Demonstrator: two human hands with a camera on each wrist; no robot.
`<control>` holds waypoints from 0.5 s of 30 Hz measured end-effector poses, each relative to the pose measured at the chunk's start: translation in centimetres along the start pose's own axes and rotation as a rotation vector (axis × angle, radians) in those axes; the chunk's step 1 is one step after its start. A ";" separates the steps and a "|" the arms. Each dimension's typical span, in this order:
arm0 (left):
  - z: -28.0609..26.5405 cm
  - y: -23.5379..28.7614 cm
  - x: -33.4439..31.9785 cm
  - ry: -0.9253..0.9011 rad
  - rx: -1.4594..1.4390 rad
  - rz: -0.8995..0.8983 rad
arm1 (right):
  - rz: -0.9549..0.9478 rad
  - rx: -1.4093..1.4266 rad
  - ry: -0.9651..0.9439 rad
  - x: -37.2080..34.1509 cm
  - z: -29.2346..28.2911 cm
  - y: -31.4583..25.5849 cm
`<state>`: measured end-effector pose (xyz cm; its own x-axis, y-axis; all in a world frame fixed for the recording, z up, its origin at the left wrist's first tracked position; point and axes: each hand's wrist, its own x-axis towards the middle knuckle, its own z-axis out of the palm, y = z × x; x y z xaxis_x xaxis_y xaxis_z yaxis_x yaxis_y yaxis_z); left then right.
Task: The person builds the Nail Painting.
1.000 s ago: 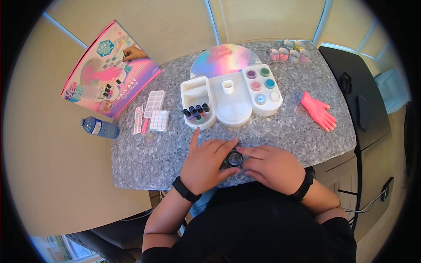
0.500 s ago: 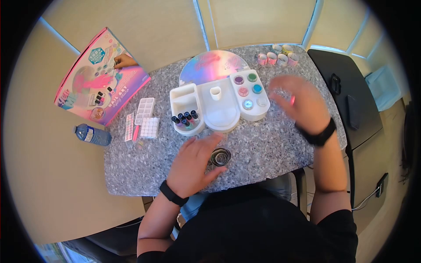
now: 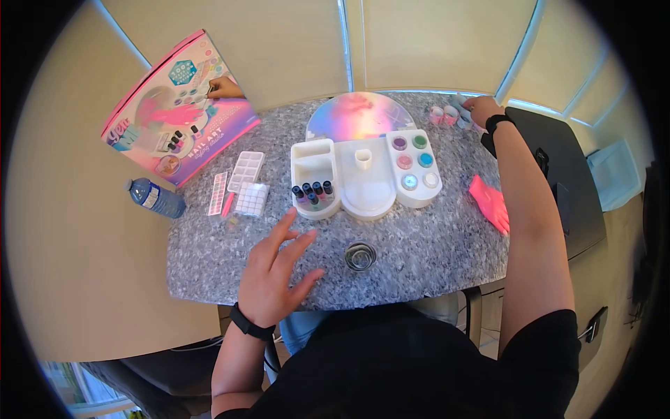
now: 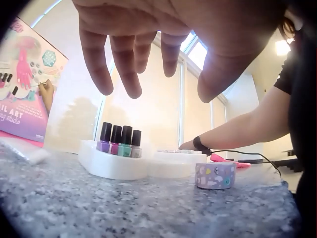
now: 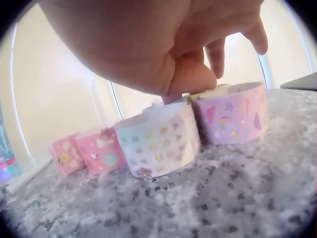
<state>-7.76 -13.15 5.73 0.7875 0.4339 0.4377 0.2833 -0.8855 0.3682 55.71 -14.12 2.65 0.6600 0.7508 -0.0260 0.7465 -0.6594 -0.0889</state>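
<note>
At the far right corner of the grey speckled counter (image 3: 307, 276), sticker rolls stand in a cluster: two pink rolls (image 5: 102, 151), a white patterned roll (image 5: 159, 146) and a lilac roll (image 5: 233, 116), with others partly hidden behind. The right hand (image 3: 485, 112) is over them with its thumb bent down among the rims; whether it pinches one cannot be told. The left hand (image 3: 269, 279) hovers above the counter, fingers spread and holding nothing, left of a single patterned roll (image 4: 214, 176) that stands alone in front of the white tray (image 3: 366, 199). The tray's left section holds small polish bottles (image 3: 312, 192) with black caps (purple, magenta and green show through the glass). Its middle bears a short white post (image 3: 363, 159); six round pots (image 3: 415, 161) sit in its right section, coloured purple, green, pink, blue, silvery blue and whitish. Farther left lie a divided case (image 3: 246, 171), a gridded pack (image 3: 252, 200) and a narrow strip case (image 3: 218, 194) of tiny coloured pieces, near a blue-tinted bottle (image 3: 159, 200). A pink model hand (image 3: 490, 204) lies right of the tray.
</note>
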 end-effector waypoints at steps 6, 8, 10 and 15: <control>-0.4 -1.3 -0.8 0.025 0.013 -0.053 | -0.045 -0.002 0.121 -1.2 -1.8 -2.0; -0.3 -1.5 -0.8 0.022 0.010 -0.058 | -0.336 0.115 0.317 -3.6 -3.8 -3.6; -0.1 -1.5 -0.4 0.022 0.009 -0.039 | -0.638 0.203 0.552 -8.8 -4.8 -5.8; 0.9 -1.0 0.7 -0.011 0.006 0.015 | -1.013 0.307 0.251 -24.8 -6.3 -10.3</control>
<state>-6.98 -12.07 4.90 0.7979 0.4183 0.4340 0.2741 -0.8931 0.3567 32.14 -26.17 10.51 -0.2264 0.8880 0.4002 0.9240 0.3258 -0.2002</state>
